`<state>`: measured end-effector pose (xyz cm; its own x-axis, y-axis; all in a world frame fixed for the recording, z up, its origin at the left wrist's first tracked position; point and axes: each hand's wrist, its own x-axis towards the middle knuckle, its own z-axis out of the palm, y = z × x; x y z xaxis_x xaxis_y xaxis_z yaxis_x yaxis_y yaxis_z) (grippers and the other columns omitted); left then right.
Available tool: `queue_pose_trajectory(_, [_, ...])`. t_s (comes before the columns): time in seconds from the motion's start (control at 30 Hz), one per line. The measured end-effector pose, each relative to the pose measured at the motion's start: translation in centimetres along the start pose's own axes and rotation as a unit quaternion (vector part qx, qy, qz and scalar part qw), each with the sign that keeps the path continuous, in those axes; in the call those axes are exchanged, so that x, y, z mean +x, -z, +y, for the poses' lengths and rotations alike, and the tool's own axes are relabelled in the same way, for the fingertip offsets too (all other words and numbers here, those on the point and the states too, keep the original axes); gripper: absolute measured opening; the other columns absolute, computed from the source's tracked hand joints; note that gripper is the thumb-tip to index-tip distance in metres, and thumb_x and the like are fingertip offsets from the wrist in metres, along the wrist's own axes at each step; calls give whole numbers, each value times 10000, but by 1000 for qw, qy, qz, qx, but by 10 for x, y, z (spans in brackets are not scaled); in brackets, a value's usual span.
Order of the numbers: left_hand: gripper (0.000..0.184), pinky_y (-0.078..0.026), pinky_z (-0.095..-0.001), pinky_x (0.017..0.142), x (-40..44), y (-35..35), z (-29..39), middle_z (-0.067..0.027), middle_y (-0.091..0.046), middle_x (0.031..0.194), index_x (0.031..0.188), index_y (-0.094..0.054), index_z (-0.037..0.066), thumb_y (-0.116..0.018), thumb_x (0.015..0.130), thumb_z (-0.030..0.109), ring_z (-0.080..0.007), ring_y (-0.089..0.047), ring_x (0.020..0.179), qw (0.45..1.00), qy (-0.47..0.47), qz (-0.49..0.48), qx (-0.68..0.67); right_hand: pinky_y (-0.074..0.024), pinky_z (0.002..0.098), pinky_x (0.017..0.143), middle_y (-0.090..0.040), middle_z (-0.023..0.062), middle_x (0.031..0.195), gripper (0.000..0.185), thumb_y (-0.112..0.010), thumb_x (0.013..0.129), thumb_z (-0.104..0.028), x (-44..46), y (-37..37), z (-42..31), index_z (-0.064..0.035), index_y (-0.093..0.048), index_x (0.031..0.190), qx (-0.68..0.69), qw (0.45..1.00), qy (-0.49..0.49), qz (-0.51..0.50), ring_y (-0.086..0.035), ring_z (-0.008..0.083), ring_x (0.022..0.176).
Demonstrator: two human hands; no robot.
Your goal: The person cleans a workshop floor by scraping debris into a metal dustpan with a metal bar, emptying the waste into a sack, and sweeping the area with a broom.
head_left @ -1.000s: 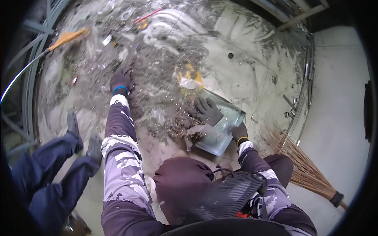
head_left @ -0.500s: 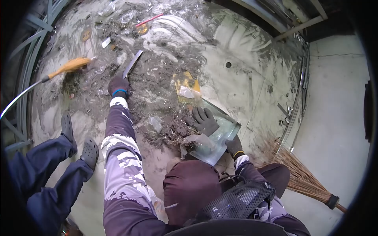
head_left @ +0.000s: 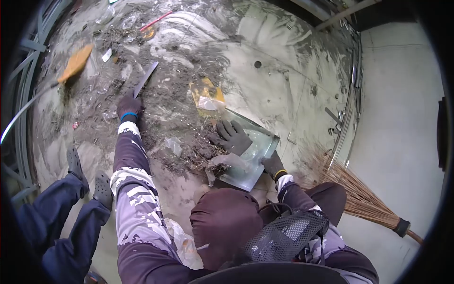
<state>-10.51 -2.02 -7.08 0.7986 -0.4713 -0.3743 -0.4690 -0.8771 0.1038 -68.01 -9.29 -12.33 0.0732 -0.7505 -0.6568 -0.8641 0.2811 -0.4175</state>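
Note:
My left hand (head_left: 129, 106), in a dark glove with a blue cuff, is closed on a flat metal strip (head_left: 146, 79) that points up and right over the dirty floor. My right hand (head_left: 273, 165), in a dark glove with a yellow cuff, grips the right edge of a clear bluish tray (head_left: 253, 165). A loose grey glove (head_left: 233, 137) lies on the tray's left part. Beside it are a crumpled translucent plastic piece (head_left: 228, 163) and a heap of dark debris (head_left: 196, 154). A yellow packet (head_left: 206, 94) touches the floor above the tray.
A twig broom (head_left: 369, 203) lies at the right by the wall. At the left, another person's legs (head_left: 56, 208) in grey clogs stand near an orange-headed broom (head_left: 75, 64). A red stick (head_left: 156, 21) lies on the floor farther off. Metal bars (head_left: 352, 104) line the right wall.
The view has shifted, so the floor items appear farther left. The orange broom head has swung and changed its angle. Both my hands keep their holds on the strip and the tray.

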Motion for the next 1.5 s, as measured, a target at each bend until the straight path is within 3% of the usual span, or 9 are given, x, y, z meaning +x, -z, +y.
queue_pose_trajectory(0.27, [372,-495,-477,855,-14,-2,-5,-170,-675,1052,1154,-635,166,-605,841,364,-375,-635,1005,997,5,70,18,-489,408,880,-622,269,1120,569,-662,809,-208,-9,18,-20,63,-432,1254,6,997,-30,-73,-626,369,1040])
queue_pose_trajectory(0.43, [367,-495,-408,846,-37,-24,6,-184,-695,992,1083,-669,17,-617,863,307,-329,-663,923,952,-8,194,-238,-501,396,850,-621,259,1119,575,-668,805,-207,-6,18,-21,56,-420,1252,35,995,-39,-88,-638,348,1003])
queue_pose_trajectory(0.5, [333,-487,-377,877,-74,-20,50,-181,-692,1008,1076,-668,-7,-625,881,260,-268,-652,958,889,-103,57,-443,-507,395,832,-620,257,1118,580,-668,802,-205,-4,17,-18,57,-413,1253,24,997,-8,-79,-643,345,984])
queue_pose_trajectory(0.63, [424,-499,-411,854,-105,-24,118,-195,-673,1058,1203,-613,83,-591,904,382,-329,-657,976,890,-265,66,-365,-504,354,807,-643,170,1033,511,-663,770,-118,-5,13,-17,55,-476,1214,36,997,-18,-65,-635,259,916])
queue_pose_trajectory(0.83, [343,-480,-480,873,-59,11,152,-184,-658,1074,1165,-610,165,-478,929,376,-387,-617,1005,980,-182,-25,-74,-528,356,680,-632,157,962,511,-653,681,-42,-4,2,-23,41,-481,1155,65,997,12,-32,-641,264,806])
queue_pose_trajectory(1.0, [366,-478,-499,877,-38,-6,126,-181,-664,1053,1157,-609,151,-438,940,391,-392,-628,976,973,-219,-40,-67,-538,368,635,-619,178,970,595,-652,663,-54,-21,22,-33,21,-428,1209,21,998,-47,34,-642,277,766])
queue_pose_trajectory(1.1, [389,-488,-478,873,-93,-15,91,-190,-670,1005,1127,-608,135,-414,951,422,-374,-647,939,972,-203,-93,-80,-511,419,822,-634,239,1034,572,-651,726,-117,-28,38,-37,-10,-400,1230,54,998,-41,10,-642,366,978])
queue_pose_trajectory(1.23, [406,-490,-350,888,-151,-31,38,-157,-686,1058,1226,-618,101,-542,906,339,-276,-666,950,928,-185,-179,-268,-512,404,805,-637,215,995,536,-634,707,-84,-20,55,-21,-10,-423,1194,69,994,-77,26,-650,345,936])
queue_pose_trajectory(1.5, [363,-494,-440,863,-98,-2,79,-202,-669,1009,1085,-651,78,-502,895,350,-367,-646,939,958,-145,29,-246,-456,389,403,-621,155,760,513,-590,668,-5,8,58,16,11,-435,1157,145,989,-33,27,-611,260,548])
